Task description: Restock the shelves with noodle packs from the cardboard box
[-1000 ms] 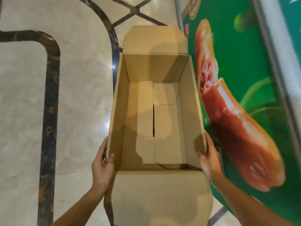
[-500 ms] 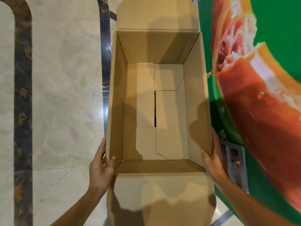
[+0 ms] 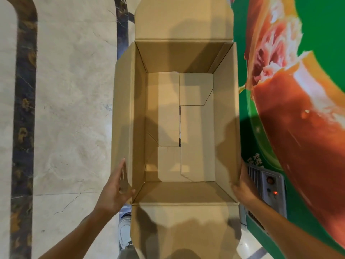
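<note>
The box looks empty, so it should be light; its corrugated walls are stiff enough to carry by, though they would bow if squeezed hard. The sensible hold is the one in use: one hand on each long side near the close end, pressing inward, or fingers hooked under the bottom if it has to travel far. The loose flaps are poor handles and would fold.

It is plain brown cardboard, open at the top, with a flap standing out at the far end and another hanging toward the person. Its floor shows only the interlocked bottom flaps; no noodle packs are visible. It is held above a pale marble floor, just beside a green printed panel.

The left hand lies flat on the left wall, fingers straight, thumb at the rim. The right hand presses the right wall; its fingers are mostly hidden, so their curl cannot be told.
</note>
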### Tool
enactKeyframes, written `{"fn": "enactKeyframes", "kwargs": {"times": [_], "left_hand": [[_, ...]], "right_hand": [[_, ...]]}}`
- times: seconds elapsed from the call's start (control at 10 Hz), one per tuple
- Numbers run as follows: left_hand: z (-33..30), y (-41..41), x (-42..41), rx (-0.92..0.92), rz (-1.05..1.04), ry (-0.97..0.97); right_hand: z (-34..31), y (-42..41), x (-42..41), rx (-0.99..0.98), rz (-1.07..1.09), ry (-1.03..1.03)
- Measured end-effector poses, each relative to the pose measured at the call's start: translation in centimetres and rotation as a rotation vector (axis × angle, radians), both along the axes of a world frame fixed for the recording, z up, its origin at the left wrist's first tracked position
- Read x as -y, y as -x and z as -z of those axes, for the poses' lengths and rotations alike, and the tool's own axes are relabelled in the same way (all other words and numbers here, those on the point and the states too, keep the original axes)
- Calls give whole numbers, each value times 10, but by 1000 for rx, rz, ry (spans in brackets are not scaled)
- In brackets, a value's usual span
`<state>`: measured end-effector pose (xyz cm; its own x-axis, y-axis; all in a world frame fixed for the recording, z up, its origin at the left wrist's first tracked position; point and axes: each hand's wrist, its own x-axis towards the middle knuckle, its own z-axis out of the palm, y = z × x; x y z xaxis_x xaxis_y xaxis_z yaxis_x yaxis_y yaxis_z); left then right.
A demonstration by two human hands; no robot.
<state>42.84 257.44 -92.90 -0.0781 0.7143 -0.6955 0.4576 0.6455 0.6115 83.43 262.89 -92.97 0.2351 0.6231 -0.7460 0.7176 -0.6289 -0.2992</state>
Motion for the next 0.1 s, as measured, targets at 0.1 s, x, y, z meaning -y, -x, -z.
{"fn": "enactKeyframes", "kwargs": {"times": [0.1], "left_hand": [[-30,4,-10,-98,99,-36]], "right_hand": [[-25,3,-9,-80,3,-53]]}}
